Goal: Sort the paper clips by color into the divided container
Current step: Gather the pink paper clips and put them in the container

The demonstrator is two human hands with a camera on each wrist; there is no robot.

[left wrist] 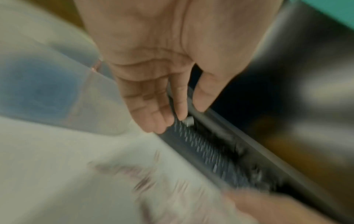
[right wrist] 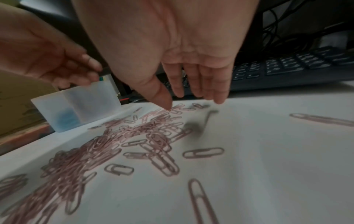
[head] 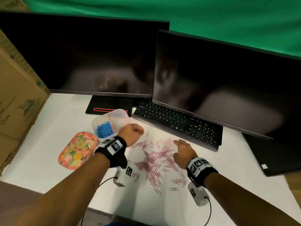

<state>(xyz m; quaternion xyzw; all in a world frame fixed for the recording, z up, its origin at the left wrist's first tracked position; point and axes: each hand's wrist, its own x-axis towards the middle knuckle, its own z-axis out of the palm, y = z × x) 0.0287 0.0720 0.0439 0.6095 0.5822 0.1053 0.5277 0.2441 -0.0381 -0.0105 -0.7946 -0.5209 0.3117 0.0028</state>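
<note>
Pink paper clips (head: 151,160) lie in a scattered pile on the white table (head: 68,115). The translucent divided container (head: 120,112) stands behind the pile on the left, with blue clips (head: 104,129) in its left compartment. My left hand (head: 138,130) hovers at the container's right side, blurred; in the left wrist view its fingers (left wrist: 151,106) hang relaxed and hold nothing. My right hand (head: 175,148) is over the pile's far right. In the right wrist view its fingers (right wrist: 203,84) point down and the thumb tip meets the pink clips (right wrist: 134,130).
A floral lid (head: 78,150) lies left of the container. A black keyboard (head: 177,124) sits just behind the pile, under two dark monitors (head: 228,88). Cardboard boxes (head: 19,98) wall the left side. Bare table shows at the front right.
</note>
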